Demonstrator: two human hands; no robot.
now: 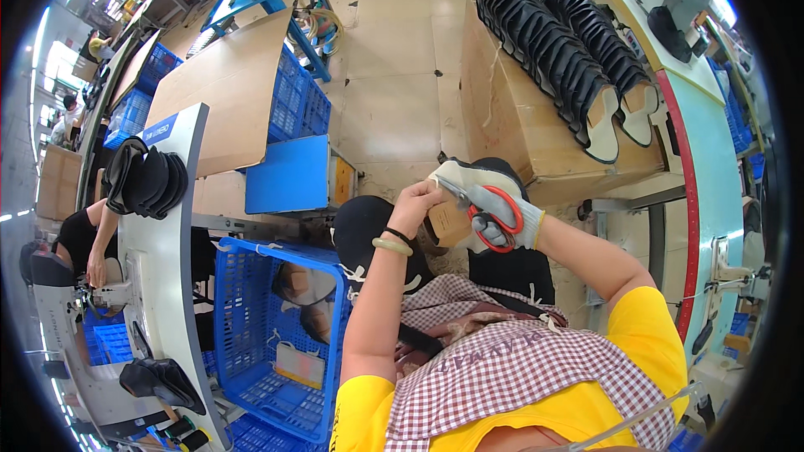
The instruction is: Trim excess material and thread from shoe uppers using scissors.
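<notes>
At the far left another person (84, 238) bends over a sewing machine (92, 293), and black uppers (149, 180) are stacked on the grey table (172, 276) beside them. Nearer the middle stands a blue crate (251, 343) with a couple of shoe pieces lying in it. Above the checked apron (511, 360), the left hand (416, 205), jade bangle on the wrist, pinches the edge of the shoe upper (461, 180), fingers clenched on it and holding it up in front of the chest. The upper's long axis looks to run roughly left to right, with the pale end toward the left hand; the tan inner face is turned to the wearer, though which end is the toe I cannot tell. The gloved right hand (507, 218) is closed through the red handles of the scissors (481, 209), blades pointing up and left at the pinched edge. To me this is trimming under way, the blades at the edge; the next snip calls for keeping that edge taut and fingertips clear. Far right, rows of black uppers (569, 59) lie on a cardboard box (519, 142).
</notes>
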